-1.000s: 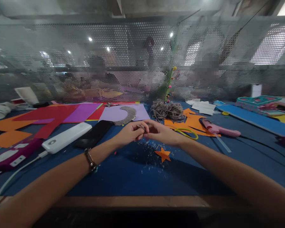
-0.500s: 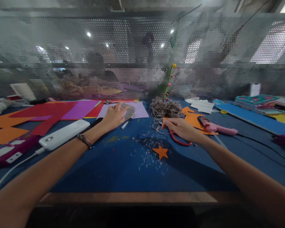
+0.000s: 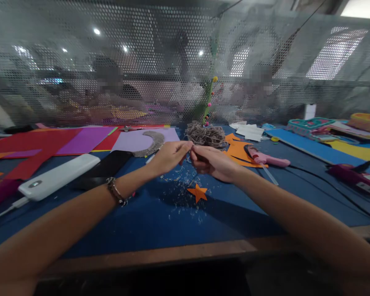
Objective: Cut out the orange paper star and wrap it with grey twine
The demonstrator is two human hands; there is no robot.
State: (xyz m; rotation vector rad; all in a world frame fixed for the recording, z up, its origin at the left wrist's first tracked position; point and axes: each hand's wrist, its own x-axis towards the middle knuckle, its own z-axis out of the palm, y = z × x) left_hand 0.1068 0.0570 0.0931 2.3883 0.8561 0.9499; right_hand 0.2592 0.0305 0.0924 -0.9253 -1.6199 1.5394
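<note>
My left hand [image 3: 169, 157] and my right hand [image 3: 214, 162] meet at the fingertips above the middle of the table. Both are closed in a pinch; whatever sits between the fingers is too small and hidden to make out. Just below them an orange paper star [image 3: 197, 193] lies flat among pale scraps. Behind my right hand rests a tangled heap of grey-brown yarn [image 3: 206, 135]. A grey fuzzy crescent [image 3: 156, 141] lies on lilac paper [image 3: 128, 142], beyond my left hand. The red-handled tool seen earlier is out of sight now.
A pink glue gun [image 3: 271, 160] with its cord lies right, beside orange paper cutouts [image 3: 239, 150]. At left are a white power bank [image 3: 60, 176], a black phone-like slab [image 3: 111, 164] and coloured sheets [image 3: 31, 142]. A perforated screen [image 3: 166, 61] stands behind the table.
My left hand has left the grey crescent and come right and nearer, joining my right hand fingertip to fingertip. The crescent shows more fully. The view has turned slightly right.
</note>
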